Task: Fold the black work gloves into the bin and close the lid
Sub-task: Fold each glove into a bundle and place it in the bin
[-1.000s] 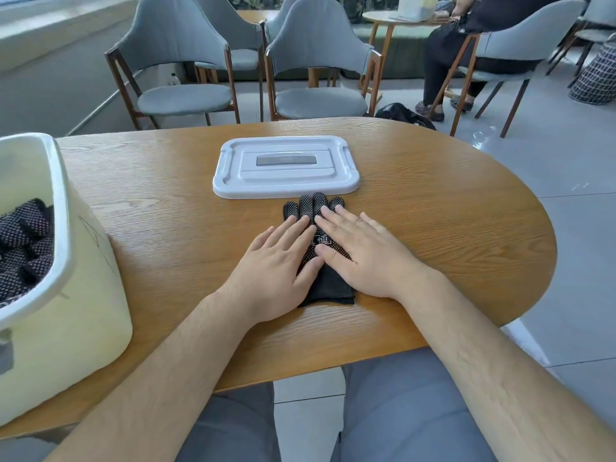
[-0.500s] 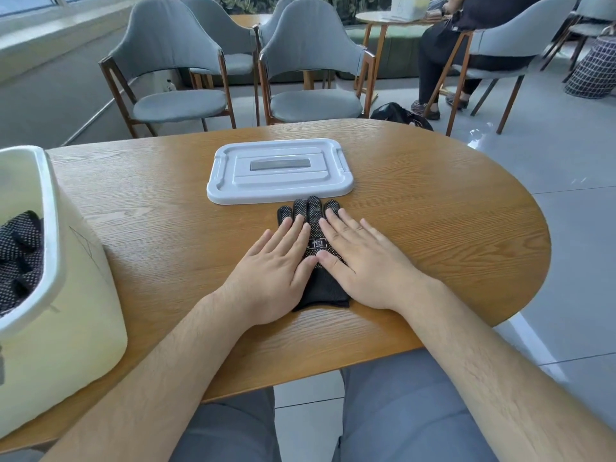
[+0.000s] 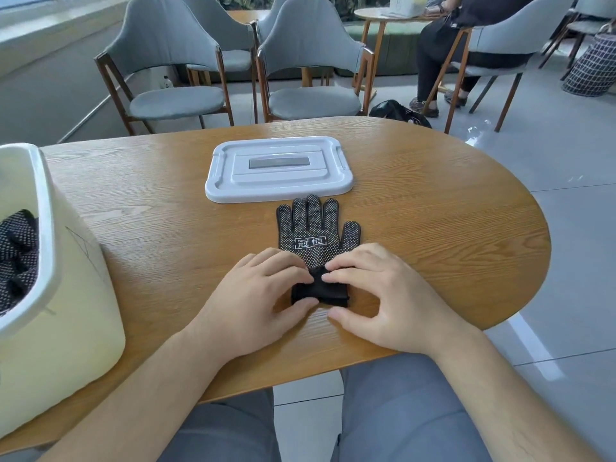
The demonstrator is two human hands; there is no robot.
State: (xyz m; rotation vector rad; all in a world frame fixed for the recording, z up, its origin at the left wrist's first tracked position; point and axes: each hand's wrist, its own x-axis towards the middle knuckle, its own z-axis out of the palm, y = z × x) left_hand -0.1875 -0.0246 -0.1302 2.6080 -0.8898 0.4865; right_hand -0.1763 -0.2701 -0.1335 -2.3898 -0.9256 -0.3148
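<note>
A black work glove (image 3: pixel 311 233) with white grip dots lies flat on the wooden table (image 3: pixel 433 228), fingers pointing away from me toward the white lid (image 3: pixel 278 168). My left hand (image 3: pixel 256 295) and my right hand (image 3: pixel 380 291) both pinch the glove's plain black cuff at the near end, thumbs under its edge and fingertips on top. The cream bin (image 3: pixel 50 295) stands open at the left edge, with more black dotted gloves (image 3: pixel 16 255) inside.
Grey padded chairs (image 3: pixel 173 68) with wooden legs stand beyond the table's far edge. A seated person (image 3: pixel 446 45) is at the back right near a small round table. A black bag (image 3: pixel 396 111) lies on the floor there.
Both hands slid back from lying flat over the glove's palm to its cuff, uncovering the dotted fingers and printed label. The fingers now curl and pinch the cuff.
</note>
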